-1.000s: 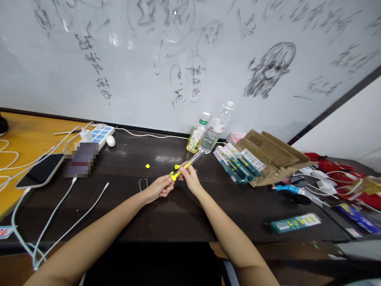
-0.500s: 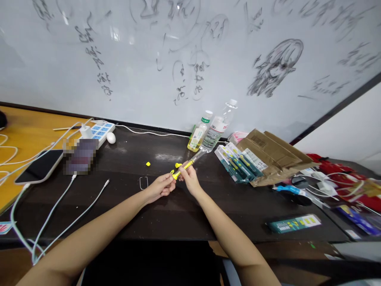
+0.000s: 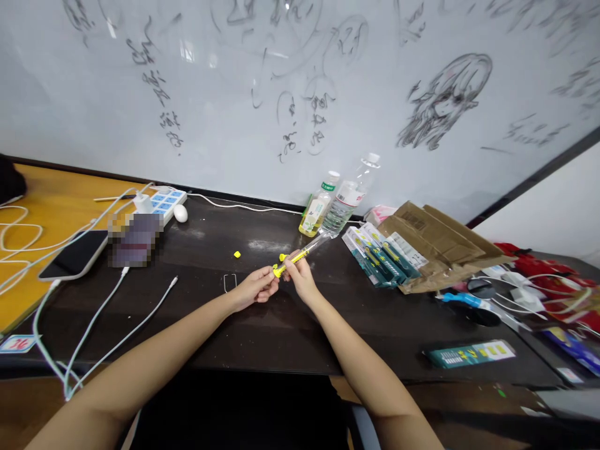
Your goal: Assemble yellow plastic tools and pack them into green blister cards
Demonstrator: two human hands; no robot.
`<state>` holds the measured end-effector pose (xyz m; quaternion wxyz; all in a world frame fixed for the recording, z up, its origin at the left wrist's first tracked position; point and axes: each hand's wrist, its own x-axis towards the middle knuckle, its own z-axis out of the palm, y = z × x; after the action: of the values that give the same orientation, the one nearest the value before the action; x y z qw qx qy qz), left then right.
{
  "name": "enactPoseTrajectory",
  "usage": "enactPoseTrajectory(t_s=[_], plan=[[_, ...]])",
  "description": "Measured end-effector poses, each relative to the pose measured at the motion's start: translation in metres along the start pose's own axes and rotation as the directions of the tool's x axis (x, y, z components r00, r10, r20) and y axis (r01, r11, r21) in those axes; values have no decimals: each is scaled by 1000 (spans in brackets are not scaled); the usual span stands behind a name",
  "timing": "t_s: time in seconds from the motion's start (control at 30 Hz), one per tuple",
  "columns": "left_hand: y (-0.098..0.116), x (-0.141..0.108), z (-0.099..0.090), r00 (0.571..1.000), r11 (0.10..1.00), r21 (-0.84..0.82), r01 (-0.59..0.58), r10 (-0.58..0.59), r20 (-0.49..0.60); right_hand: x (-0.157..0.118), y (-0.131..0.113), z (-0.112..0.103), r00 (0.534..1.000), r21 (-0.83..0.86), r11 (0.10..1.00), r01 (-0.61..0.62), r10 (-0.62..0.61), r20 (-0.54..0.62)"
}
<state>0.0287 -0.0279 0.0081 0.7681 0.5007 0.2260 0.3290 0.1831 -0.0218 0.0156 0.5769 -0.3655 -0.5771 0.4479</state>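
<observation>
A slim yellow rod [image 3: 301, 254] with a clear tube-like upper end slants between my hands, and its exact kind I cannot make out. My right hand [image 3: 300, 274] is closed around its middle. At its lower end, my left hand [image 3: 257, 287] pinches the yellow end piece [image 3: 278, 271]. Just above the fingers shows another small yellow part [image 3: 283, 257]; whether it is joined to the rod is unclear. On the dark table left of the hands lie a small yellow piece [image 3: 237, 254] and a bent thin wire [image 3: 230, 283].
Behind the hands stand a labelled small bottle [image 3: 315, 209] and a large water bottle [image 3: 344, 203]. Teal packages [image 3: 377, 256] and a cardboard bag [image 3: 435, 244] lie right, with another package [image 3: 471, 354] nearer. Left are a power strip [image 3: 169, 203], phone [image 3: 72, 255] and cables.
The whole view has shifted slightly. My left fingers have turned a little at the rod's yellow lower end; both hands keep hold of it.
</observation>
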Motion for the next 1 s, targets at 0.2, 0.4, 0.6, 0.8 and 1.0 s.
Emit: enactPoseTrajectory(t_s=[0.2,0.4,0.6,0.8,1.0], plan=[[2,0,-2,999,998,38,50,-50,7,2,-1,-2,997,-4,998,-55,54,-58],[-7,3,-5,1000,998,64,-3,3,11,1,6,0,994,44,994,-101,102,-31],[-10,2,2,999,999,35,-33,32,11,-3,15,5,993,107,991,-75,84,-80],[-5,4,0,1000,996,84,-20,21,-5,0,14,6,995,95,993,-71,77,-67],[-4,4,-8,986,938,342,57,0,-164,-1,16,2,993,1,997,-80,79,-84]])
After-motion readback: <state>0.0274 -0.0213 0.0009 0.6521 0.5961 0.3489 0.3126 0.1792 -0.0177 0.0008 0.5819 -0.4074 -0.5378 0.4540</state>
